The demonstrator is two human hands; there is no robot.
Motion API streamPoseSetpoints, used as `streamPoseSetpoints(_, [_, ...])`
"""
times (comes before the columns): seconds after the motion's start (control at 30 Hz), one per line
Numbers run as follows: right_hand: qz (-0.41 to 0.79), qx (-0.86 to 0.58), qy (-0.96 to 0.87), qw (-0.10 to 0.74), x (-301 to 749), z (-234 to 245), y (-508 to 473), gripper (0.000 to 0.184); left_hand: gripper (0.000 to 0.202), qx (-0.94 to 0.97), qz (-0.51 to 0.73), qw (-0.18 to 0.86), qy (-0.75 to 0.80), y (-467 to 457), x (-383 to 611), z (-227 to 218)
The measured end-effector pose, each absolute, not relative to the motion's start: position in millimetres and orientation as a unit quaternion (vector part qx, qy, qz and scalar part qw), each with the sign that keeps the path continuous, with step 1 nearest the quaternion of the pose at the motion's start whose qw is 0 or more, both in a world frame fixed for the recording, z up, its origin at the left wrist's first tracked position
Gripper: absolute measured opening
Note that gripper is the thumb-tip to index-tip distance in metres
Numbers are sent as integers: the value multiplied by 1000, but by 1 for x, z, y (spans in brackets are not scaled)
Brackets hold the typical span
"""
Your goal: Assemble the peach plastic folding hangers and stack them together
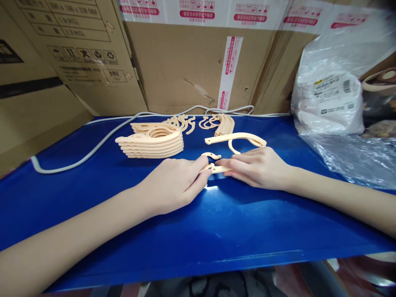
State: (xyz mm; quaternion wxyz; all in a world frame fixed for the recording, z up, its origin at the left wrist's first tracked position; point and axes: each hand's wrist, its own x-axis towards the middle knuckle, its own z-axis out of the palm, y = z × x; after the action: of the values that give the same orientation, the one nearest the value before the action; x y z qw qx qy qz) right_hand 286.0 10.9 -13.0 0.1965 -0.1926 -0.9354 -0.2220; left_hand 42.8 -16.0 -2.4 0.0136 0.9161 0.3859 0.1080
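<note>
My left hand (pixel 179 181) pinches a small cream plastic piece (pixel 205 168) between thumb and forefinger, most of it covered. My right hand (pixel 256 167) is closed on a cream hanger arm (pixel 220 169), whose holed end meets that piece just in front of the left fingertips. A hanger hook (pixel 213 156) shows right behind the joint; whether it is attached, I cannot tell. Beyond my right hand lies a longer curved hanger arm (pixel 235 137) with a curved piece (pixel 232 147) beside it. The right fingertips are partly hidden.
A stack of cream folding hangers (pixel 151 146) stands at the back left. Behind are loose hooks (pixel 181 122) and more hanger arms (pixel 225 123). A white cable (pixel 102 142) crosses the blue table (pixel 198 239). Cardboard boxes (pixel 185 62) wall the back; a plastic-wrapped bundle (pixel 329 97) sits right.
</note>
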Motion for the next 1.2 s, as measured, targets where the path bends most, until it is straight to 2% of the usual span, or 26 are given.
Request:
streamPoseSetpoints(0.13, [-226, -187, -936, 196, 286, -14, 11, 32, 27, 914, 55, 0, 402, -18, 47, 2])
streamPoseSetpoints(0.23, [-227, -180, -939, 185, 286, -14, 11, 33, 30, 911, 39, -53, 407, -18, 49, 1])
streamPoseSetpoints(0.43, [-220, -180, -943, 175, 287, -14, 13, 34, 34, 907, 60, -207, 362, -18, 46, -9])
streamPoseSetpoints(0.63, [-206, -183, -945, 175, 285, -12, 12, 36, 35, 906, 88, -253, 328, -19, 46, -10])
streamPoseSetpoints(1.07, [39, -234, -959, 155, 281, -6, 6, 30, 39, 892, 97, -342, 279, -23, 40, -6])
streamPoseSetpoints(1.2, [71, -239, -956, 153, 281, -5, 6, 29, 37, 886, 112, -362, 266, -25, 41, -5])
